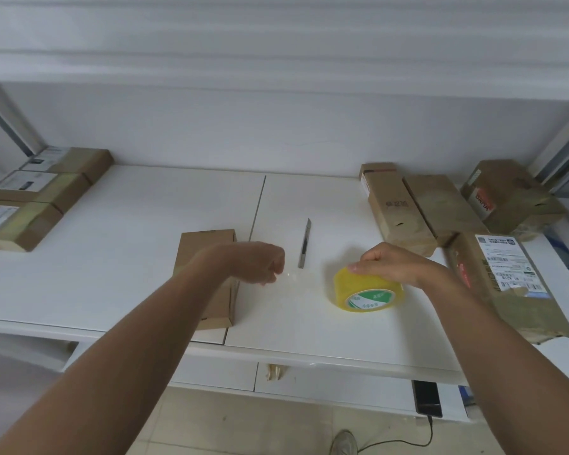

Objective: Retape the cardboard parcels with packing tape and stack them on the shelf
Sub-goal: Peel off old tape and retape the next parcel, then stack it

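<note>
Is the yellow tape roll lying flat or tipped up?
Tipped up. The tape roll leans with its green-and-white core label facing the camera, gripped from above by the right hand.

This looks like a small parcel-handling or stockroom corner, the sort kept behind an online shop or mailroom. A white shelf unit (119,224) fills the frame, with another white board running above it and metal uprights (562,149) at the upper right and upper left. Labelled cardboard parcels (30,205) lie side by side at the left; more worn ones, one bearing a printed shipping label (506,264), crowd the right. A roll of yellowish packing tape (365,292) and a utility knife (304,244) sit mid-frame on the board. Pale tiled floor (243,428) shows at the bottom, with a black cable (421,441) trailing across it.
</note>
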Demonstrator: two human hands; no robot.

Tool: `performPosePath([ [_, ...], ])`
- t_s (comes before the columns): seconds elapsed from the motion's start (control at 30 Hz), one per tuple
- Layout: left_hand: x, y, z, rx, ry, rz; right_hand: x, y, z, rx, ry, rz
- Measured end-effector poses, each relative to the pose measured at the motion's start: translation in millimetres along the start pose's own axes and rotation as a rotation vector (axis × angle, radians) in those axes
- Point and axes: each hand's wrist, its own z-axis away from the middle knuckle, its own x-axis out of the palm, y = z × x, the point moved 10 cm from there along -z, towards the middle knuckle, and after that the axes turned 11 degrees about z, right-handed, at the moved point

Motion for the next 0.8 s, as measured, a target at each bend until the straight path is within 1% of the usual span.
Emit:
performPosePath([
  [0.17, -5, -2, 1, -0.019, -0.021, 0.100, 3, -10, -2, 0.004, -0.109, 0.092],
  [0.33, -8, 2, 3, 0.015, -0.002, 0.141, 0, -47, -3, -0.024, -0.157, 0.299],
  [0.47, -17, 6, 14, 0.049, 0.056, 0.295, 2, -51, -9, 0.068, -0.210, 0.507],
  [0.57, -17, 1, 18, 0.048, 0.058, 0.420, -7, -55, -26, 0.150, -0.133, 0.674],
  [0.63, -15, 0, 18, 0.052, 0.041, 0.517, -13, -75, -45, 0.142, -0.009, 0.850],
  [0.7, -14, -1, 18, 0.052, 0.024, 0.564, -8, -101, -68, 0.108, 0.106, 0.866],
  [0.73, -13, -2, 18, 0.049, 0.020, 0.571, -1, -112, -80, 0.094, 0.133, 0.845],
  [0.8, -13, -6, 19, 0.037, 0.016, 0.581, 20, -121, -102, 0.092, 0.129, 0.815],
])
